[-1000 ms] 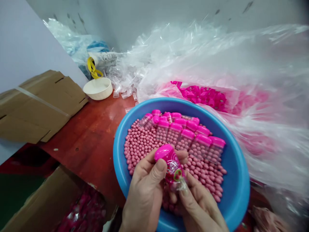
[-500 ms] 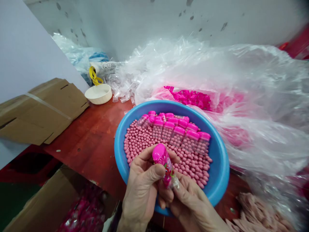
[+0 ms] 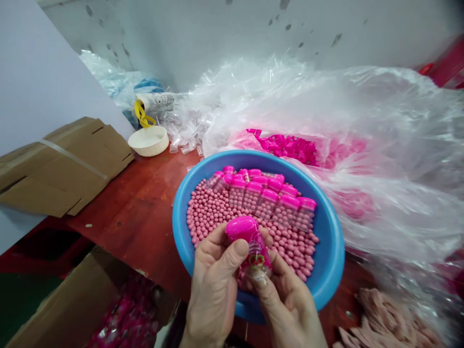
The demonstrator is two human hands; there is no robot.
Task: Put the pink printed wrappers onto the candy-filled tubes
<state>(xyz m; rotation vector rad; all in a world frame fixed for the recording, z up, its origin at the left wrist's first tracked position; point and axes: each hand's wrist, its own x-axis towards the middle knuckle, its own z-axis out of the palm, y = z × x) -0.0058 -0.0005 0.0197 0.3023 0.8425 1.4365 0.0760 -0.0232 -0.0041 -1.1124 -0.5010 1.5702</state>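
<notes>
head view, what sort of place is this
Probably a small packing workshop, judging by the blue basin of pink balls and pink-capped containers, the plastic bag with loose pink pieces, and the folded cardboard to the left.

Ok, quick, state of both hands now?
Left hand: closed, holding the container near its pink cap.
Right hand: closed, holding the container's lower end.

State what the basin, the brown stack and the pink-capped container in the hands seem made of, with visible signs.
Basin: probably plastic, smooth, slightly glossy; soft highlights along the blue rim.
Brown stack: likely cardboard, matt; cut slots and flat flaps show.
Pink-capped container: probably plastic; its glossy cap catches light, and the shiny printed sides may be film-wrapped.
</notes>
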